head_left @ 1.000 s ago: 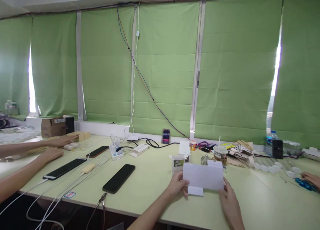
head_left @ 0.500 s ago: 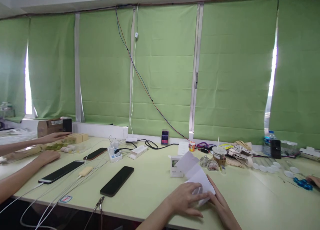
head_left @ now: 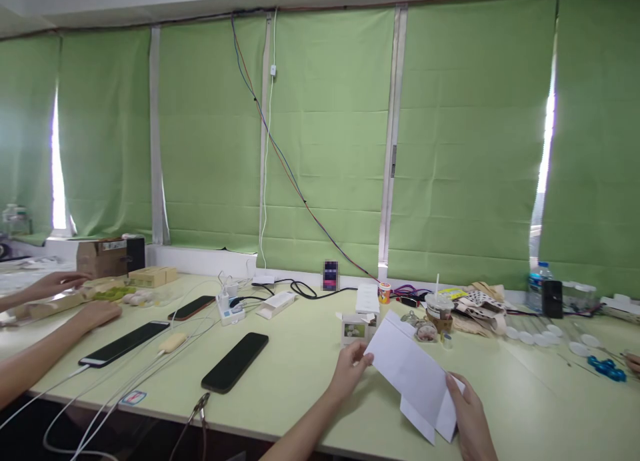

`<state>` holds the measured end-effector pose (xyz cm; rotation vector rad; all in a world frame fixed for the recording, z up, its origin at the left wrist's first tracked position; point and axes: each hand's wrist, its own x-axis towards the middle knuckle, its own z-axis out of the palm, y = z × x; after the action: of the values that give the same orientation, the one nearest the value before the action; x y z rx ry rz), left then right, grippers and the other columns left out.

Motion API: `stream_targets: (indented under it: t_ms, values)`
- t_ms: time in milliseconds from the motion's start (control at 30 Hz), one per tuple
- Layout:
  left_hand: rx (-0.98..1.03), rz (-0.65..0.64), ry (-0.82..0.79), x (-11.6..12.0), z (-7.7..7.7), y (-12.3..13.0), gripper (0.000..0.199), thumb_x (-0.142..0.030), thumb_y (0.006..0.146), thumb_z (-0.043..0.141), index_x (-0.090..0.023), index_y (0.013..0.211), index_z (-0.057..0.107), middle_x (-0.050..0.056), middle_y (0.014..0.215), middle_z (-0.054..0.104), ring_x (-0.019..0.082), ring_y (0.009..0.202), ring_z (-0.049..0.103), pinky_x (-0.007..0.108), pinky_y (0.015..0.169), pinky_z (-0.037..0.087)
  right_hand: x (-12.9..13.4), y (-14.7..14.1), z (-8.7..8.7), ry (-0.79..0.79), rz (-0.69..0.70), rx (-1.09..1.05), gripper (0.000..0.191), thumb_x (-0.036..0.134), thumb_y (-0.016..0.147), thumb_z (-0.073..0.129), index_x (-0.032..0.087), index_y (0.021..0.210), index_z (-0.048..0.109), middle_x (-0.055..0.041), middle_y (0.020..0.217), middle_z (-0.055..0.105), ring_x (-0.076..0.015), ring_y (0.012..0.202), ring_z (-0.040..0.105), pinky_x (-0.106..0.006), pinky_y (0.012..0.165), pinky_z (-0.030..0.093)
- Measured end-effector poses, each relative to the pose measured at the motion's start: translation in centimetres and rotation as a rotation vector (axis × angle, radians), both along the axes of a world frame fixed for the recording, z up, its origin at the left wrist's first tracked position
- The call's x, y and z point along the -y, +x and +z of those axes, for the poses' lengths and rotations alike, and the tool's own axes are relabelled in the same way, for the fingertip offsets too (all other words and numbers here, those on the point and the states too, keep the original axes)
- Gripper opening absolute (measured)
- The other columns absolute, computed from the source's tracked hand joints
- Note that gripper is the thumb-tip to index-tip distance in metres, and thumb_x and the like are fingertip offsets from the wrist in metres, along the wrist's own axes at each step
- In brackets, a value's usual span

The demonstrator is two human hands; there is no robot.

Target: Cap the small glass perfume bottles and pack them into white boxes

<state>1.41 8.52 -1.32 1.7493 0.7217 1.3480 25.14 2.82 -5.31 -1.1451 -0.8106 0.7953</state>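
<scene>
A white sheet of thin card [head_left: 407, 357], creased and with flaps like an opened-out small box, is held tilted above the near edge of the table. My left hand [head_left: 351, 367] pinches its upper left edge between thumb and fingers. At the lower right, my right hand [head_left: 467, 407] grips the other end, thumb on the face towards me and fingers mostly hidden behind. Two flaps hang down beside my right hand. Just behind my left hand stands a small white box [head_left: 354, 331] with a picture on its front, partly covered by the hand and card.
A black phone [head_left: 235, 362] lies left of my arms; more phones, cables and a power strip [head_left: 230, 311] lie beyond. A drink cup [head_left: 440, 307], cloth pieces [head_left: 480, 307] and blue scissors-like handles [head_left: 606, 368] are at right. Another person's hands [head_left: 97, 312] work at far left.
The card has been opened out flatter and turned towards me. My hands, earlier close together on its folds, have moved apart to opposite ends. The other person's farther hand has shifted left.
</scene>
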Motion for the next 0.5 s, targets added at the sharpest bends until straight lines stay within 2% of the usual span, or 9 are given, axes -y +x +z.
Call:
stream_targets:
  t_ms: [100, 267, 400, 500]
  values:
    - [0.093, -0.086, -0.095, 0.1, 0.0, 0.3, 0.035, -0.05, 0.074, 0.064, -0.016, 0.076, 0.055, 0.002, 0.067, 0.064, 0.017, 0.061, 0.063, 0.028, 0.06, 0.05, 0.1, 0.0, 0.2, 0.003, -0.003, 0.002, 0.051, 0.064, 0.061, 0.064, 0.018, 0.083, 0.059, 0.0014, 0.063, 0.065, -0.0213, 0.065, 0.06, -0.028, 0.057, 0.046]
    - [0.133, -0.088, -0.186, 0.2, 0.0, 0.5, 0.04, -0.055, 0.073, 0.063, -0.02, 0.076, 0.046, -0.001, 0.055, 0.065, 0.017, 0.05, 0.063, 0.026, 0.052, 0.049, 0.5, -0.3, 0.6, 0.002, 0.005, -0.024, 0.05, 0.061, 0.064, 0.065, 0.017, 0.087, 0.061, -0.0012, 0.069, 0.068, -0.0226, 0.068, 0.062, -0.029, 0.058, 0.048]
    - [0.158, -0.085, -0.193, 0.4, 0.2, 0.2, 0.046, -0.062, 0.071, 0.06, -0.018, 0.083, 0.052, 0.001, 0.058, 0.066, 0.018, 0.052, 0.064, 0.028, 0.052, 0.049, 0.8, -0.5, 1.0, 0.03, 0.014, 0.012, 0.046, 0.057, 0.064, 0.066, 0.016, 0.085, 0.063, -0.0025, 0.071, 0.068, -0.0212, 0.068, 0.06, -0.027, 0.057, 0.048]
    - [0.11, -0.193, -0.167, 0.9, 0.3, 0.0, 0.065, -0.075, 0.071, 0.045, -0.013, 0.08, 0.063, 0.008, 0.072, 0.068, 0.02, 0.065, 0.065, 0.032, 0.062, 0.05, 0.9, -0.6, 1.3, 0.041, 0.018, 0.117, 0.04, 0.053, 0.064, 0.067, 0.016, 0.078, 0.065, -0.0021, 0.069, 0.067, -0.0199, 0.067, 0.058, -0.025, 0.055, 0.046]
